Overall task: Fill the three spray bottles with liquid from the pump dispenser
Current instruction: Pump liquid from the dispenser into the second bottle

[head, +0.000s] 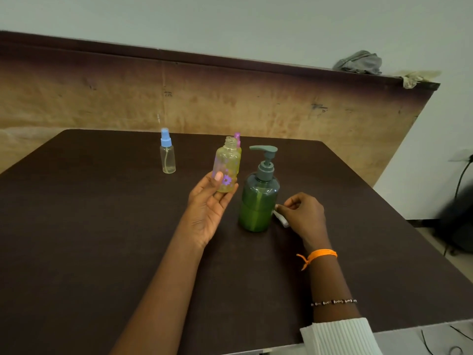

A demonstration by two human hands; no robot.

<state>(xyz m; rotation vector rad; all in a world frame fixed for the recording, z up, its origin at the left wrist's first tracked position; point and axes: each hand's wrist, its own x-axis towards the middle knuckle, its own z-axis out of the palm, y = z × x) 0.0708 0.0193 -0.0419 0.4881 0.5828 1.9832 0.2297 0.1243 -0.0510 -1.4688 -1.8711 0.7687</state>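
Observation:
My left hand (pixel 208 201) holds an uncapped clear bottle with purple flowers (pixel 227 166) upright above the table, thumb on its front. Behind that bottle a second one with a pink spray cap (pixel 237 139) is mostly hidden. A clear bottle with a blue spray cap (pixel 167 152) stands alone at the far left. The green pump dispenser (pixel 258 198) stands in the middle, nozzle pointing left. My right hand (pixel 304 213) rests on the table just right of the dispenser and pinches a small white spray cap (pixel 280 217).
The dark brown table (pixel 102 239) ends near the bottom edge. A worn brown board (pixel 230 98) leans against the wall behind it. Grey cloth (pixel 358 63) lies on the board's top right. A dark object and cable sit on the floor at right.

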